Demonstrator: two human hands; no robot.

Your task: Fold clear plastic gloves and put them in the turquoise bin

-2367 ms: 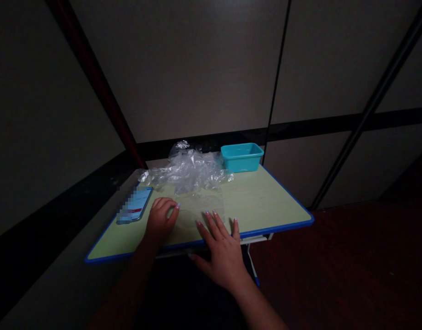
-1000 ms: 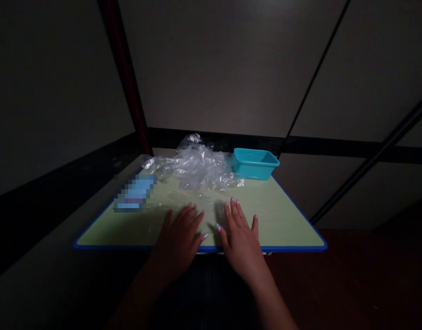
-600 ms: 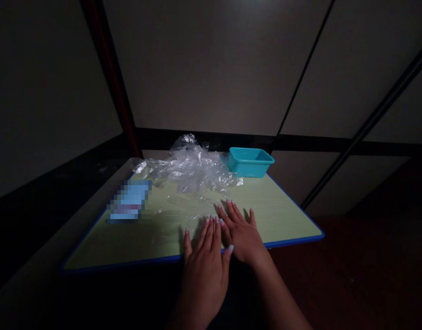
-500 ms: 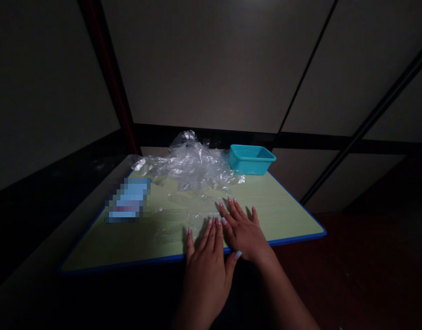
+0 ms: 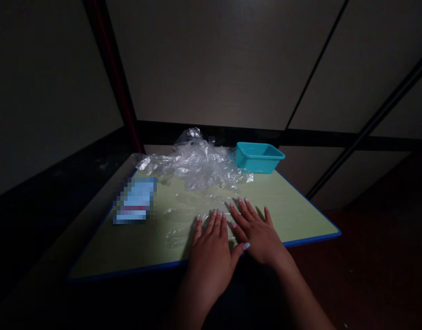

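My left hand (image 5: 212, 252) lies palm down near the front edge of the table, its fingers stretched forward onto a thin sheet of clear plastic (image 5: 178, 233), which looks like a flattened bag. Beside it, my right hand (image 5: 259, 233) rests flat with fingers spread, at the right side of the same plastic. Neither hand grips anything. The clear sheet is hard to make out against the tabletop, and its part under the hands is hidden. Beyond it sits a crumpled heap of clear plastic bags (image 5: 204, 167).
A turquoise plastic basket (image 5: 260, 162) stands at the back right of the light yellow-green table (image 5: 300, 217), which has a blue rim. At the left lies a flat, pixel-blurred pale blue item (image 5: 137, 199). Dark-lined panels (image 5: 211, 68) rise behind the table.
My left hand has slid slightly forward over the plastic, while the right stays flat in nearly the same spot. The whole view has shifted a little; the heap and basket stay put.
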